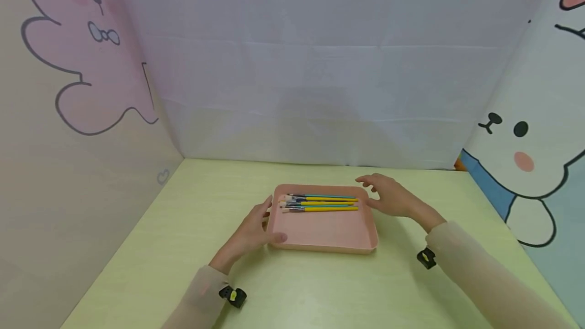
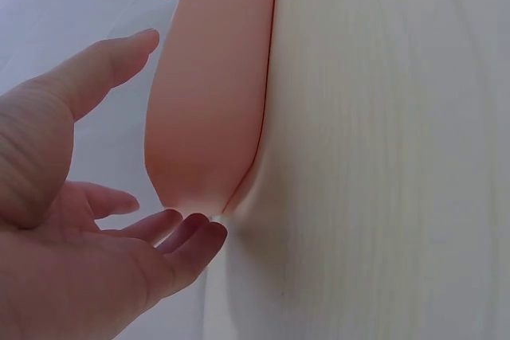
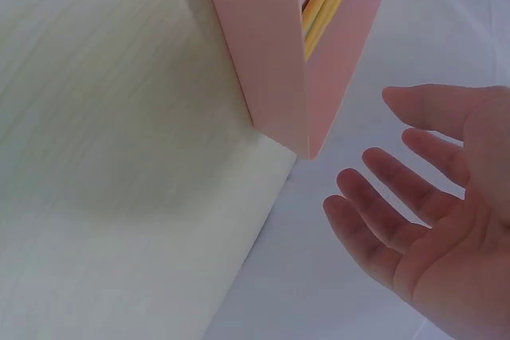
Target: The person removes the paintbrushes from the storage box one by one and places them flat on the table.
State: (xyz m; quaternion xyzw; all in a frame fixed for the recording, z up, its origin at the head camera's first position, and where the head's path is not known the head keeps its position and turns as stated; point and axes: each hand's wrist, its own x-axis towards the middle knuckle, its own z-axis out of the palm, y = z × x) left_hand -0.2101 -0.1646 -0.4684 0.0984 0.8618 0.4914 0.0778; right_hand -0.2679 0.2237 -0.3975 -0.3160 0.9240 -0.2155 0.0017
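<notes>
A shallow pink tray (image 1: 326, 232) with rounded corners rests on the table. Several paintbrushes (image 1: 326, 203) with yellow and teal handles lie side by side in its far half, bristles to the left. At the tray's left side is my left hand (image 1: 253, 227), thumb spread from loosely bent fingers. The left wrist view has its fingertips (image 2: 209, 236) at the end of the tray (image 2: 211, 93), touching or very close. My right hand (image 1: 388, 197) hovers by the far right corner, fingers relaxed. A gap separates it from the tray (image 3: 271, 69) in the right wrist view.
The table (image 1: 311, 288) has a pale yellow-green wood-grain top. A plain light sheet (image 1: 320, 90) hangs along its far edge. Cartoon-printed panels stand on the left (image 1: 91, 176) and right (image 1: 544, 166). Small black devices are worn at the left wrist (image 1: 233, 296) and right wrist (image 1: 427, 258).
</notes>
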